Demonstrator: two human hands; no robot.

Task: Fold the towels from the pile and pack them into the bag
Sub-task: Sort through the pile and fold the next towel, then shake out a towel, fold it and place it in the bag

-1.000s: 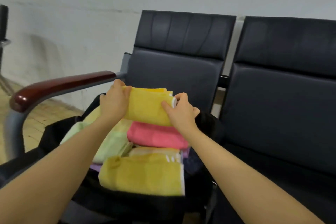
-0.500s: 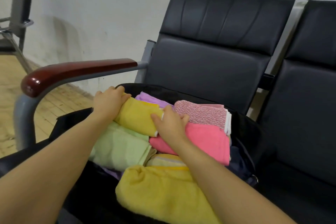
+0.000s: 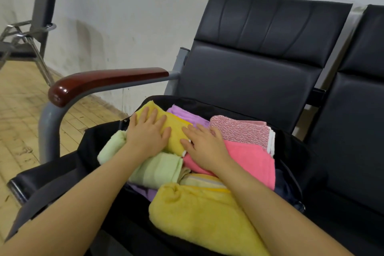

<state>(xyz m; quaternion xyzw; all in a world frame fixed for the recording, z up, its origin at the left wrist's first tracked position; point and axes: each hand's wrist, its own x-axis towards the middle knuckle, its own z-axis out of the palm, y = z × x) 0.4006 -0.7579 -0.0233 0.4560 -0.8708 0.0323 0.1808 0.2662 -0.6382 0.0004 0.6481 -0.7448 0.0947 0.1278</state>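
Note:
A black bag (image 3: 288,143) stands open on a black chair seat, filled with several folded towels. A folded yellow towel (image 3: 176,129) lies at the bag's far left. My left hand (image 3: 147,133) presses flat on it, fingers spread. My right hand (image 3: 204,145) lies flat across its right end and the pink towel (image 3: 253,160). Around them sit a light green towel (image 3: 158,170), a purple towel (image 3: 185,114), a speckled pink towel (image 3: 241,131) and a larger yellow towel (image 3: 199,214) nearest me.
The chair's red-brown armrest (image 3: 108,81) on a grey frame runs left of the bag. A second black seat (image 3: 357,131) adjoins on the right. A separate metal-framed chair (image 3: 31,33) stands far left on the wooden floor (image 3: 18,114). A white wall is behind.
The folded yellow towel went from held up in both hands down into the bag's far left. Both hands released their grip and now press flat on it.

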